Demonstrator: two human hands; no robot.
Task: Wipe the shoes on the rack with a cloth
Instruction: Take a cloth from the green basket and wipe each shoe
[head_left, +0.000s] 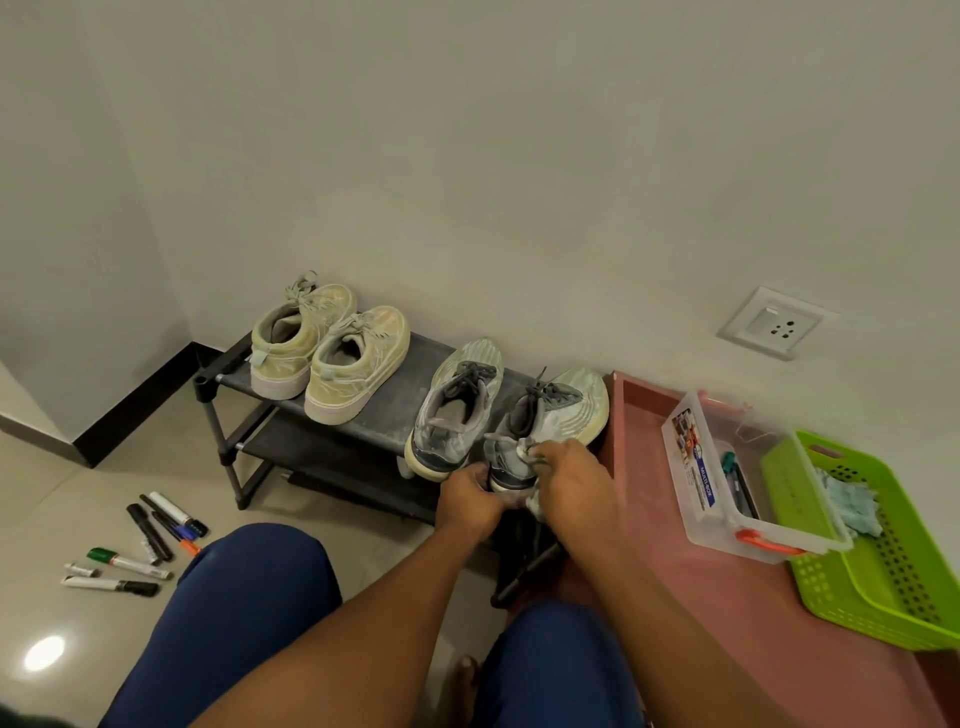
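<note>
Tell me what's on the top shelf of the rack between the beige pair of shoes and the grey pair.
Nothing: in the head view a bare strip of the rack separates the beige pair from the grey pair.

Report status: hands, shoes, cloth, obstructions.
Left hand steadies grey shoe heel on rack. Right hand presses cloth against it. Nothing obstructing.

Two pairs of sneakers are sitting side by side on the shoe rack against the wall, markers are lying on the floor to its left, and a storage box and basket are resting on a low surface to its right.
</note>
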